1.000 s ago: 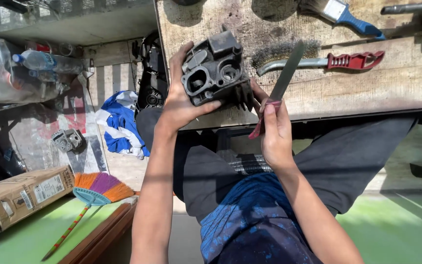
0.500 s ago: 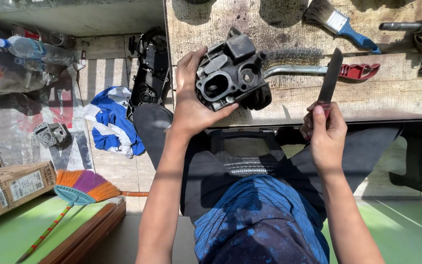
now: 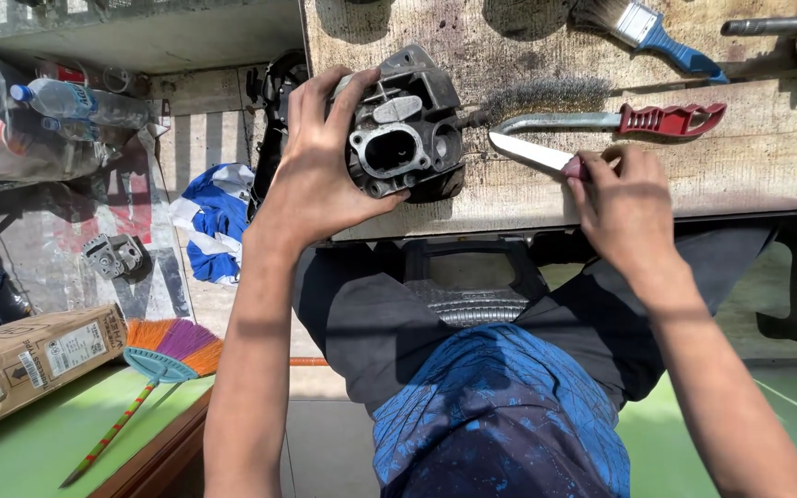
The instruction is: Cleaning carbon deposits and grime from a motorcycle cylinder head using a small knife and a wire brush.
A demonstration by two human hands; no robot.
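Note:
My left hand grips a dark grey metal engine part with round ports and tilts it on the edge of the worn wooden bench. My right hand holds a flat blade-like scraper by its reddish handle end. The pale blade lies low over the bench top and points left toward the engine part, with a short gap between them. Just behind the blade lies a wire brush with a red handle.
A blue-handled paintbrush and a metal tool lie at the bench's far side. On the floor to the left are a blue-white cloth, a small metal part, plastic bottles, a cardboard box and a colourful broom.
My right hand has lowered the scraper from upright to flat on the bench, pointing left. My left hand has turned the engine part and kept hold of it.

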